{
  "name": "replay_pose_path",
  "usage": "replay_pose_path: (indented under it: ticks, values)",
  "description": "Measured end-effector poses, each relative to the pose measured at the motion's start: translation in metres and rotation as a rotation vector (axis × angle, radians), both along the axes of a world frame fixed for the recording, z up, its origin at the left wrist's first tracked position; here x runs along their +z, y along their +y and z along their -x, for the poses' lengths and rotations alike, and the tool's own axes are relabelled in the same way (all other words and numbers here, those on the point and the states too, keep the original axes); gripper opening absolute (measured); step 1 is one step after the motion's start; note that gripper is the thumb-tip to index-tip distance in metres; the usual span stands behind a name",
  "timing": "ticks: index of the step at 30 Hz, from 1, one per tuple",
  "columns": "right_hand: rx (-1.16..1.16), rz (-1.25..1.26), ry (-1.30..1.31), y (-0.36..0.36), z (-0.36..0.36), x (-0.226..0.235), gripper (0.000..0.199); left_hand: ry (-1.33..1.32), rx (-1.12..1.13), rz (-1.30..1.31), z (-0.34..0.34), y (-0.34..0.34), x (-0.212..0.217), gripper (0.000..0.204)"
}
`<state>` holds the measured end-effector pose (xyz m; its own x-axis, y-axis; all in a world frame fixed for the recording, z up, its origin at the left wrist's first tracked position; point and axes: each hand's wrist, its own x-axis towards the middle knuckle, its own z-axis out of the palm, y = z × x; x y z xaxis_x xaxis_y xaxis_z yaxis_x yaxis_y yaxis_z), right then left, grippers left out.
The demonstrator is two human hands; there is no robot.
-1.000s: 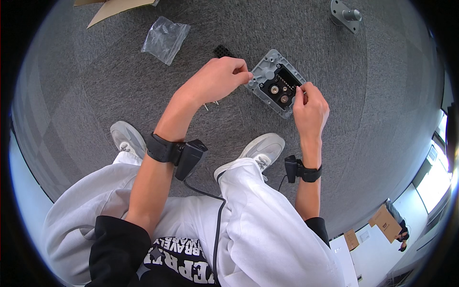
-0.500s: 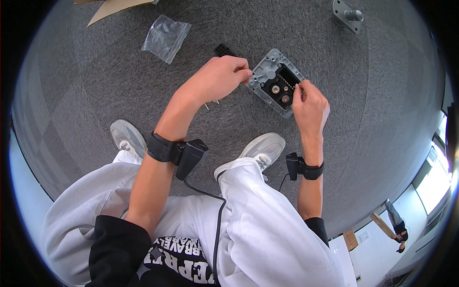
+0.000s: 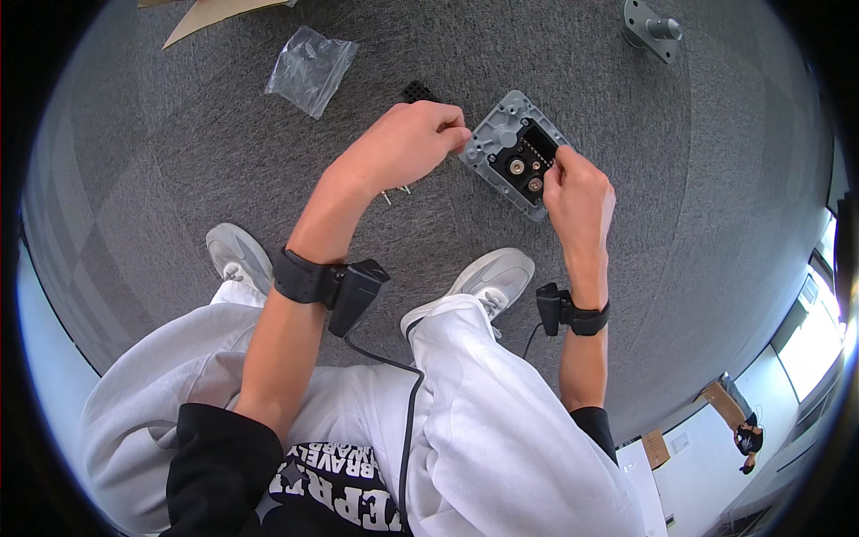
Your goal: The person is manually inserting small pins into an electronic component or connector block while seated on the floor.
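left hand (image 3: 407,143) pinching grey housing (image 3: 517,152) edge | right hand (image 3: 577,188) pinching inside black recess — looks mid-assembly | loose screws (image 3: 394,191) on carpet — unfitted

Reaching forward with both bare forearms, curling the left hand (image 3: 407,143) into a pinch, closing the right hand (image 3: 577,192) fingers downward, wrists banded.
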<state>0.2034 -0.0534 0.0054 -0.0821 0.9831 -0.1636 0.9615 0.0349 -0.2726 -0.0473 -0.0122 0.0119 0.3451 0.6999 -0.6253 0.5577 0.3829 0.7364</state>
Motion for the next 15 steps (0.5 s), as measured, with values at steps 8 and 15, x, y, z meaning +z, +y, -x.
replay_pose_path:
  ticks: [8,15]
  values:
    - [0.022,0.047,-0.033,0.006,0.005,0.006,0.006,-0.001,0.029,-0.067,0.010,0.005,0.006,0.029]
    - [-0.053,0.121,-0.096,0.010,0.004,0.015,0.008,-0.019,0.026,-0.091,0.010,0.007,0.006,0.029]
